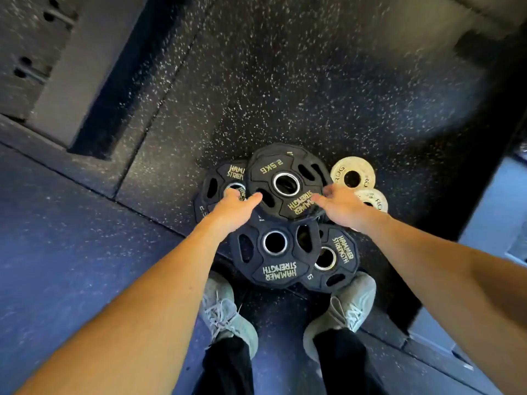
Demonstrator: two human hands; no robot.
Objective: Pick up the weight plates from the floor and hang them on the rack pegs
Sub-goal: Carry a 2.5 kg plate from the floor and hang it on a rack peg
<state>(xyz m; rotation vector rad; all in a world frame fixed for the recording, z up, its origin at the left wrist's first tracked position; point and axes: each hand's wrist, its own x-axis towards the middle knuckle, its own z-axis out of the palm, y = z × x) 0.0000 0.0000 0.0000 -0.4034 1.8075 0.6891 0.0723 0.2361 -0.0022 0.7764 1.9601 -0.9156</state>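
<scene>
On the speckled rubber floor lies a loose pile of black weight plates, all flat, faces up. Farthest left, one black plate is half hidden beneath the top plate, marked 2.5KG, its lettering reading upside down toward the person. The left hand curls its fingers over that top plate's left rim, thumb on its face; the right hand grips its right rim. Below sit a third plate and a fourth plate. Right of these lie two small pale plates, overlapping
</scene>
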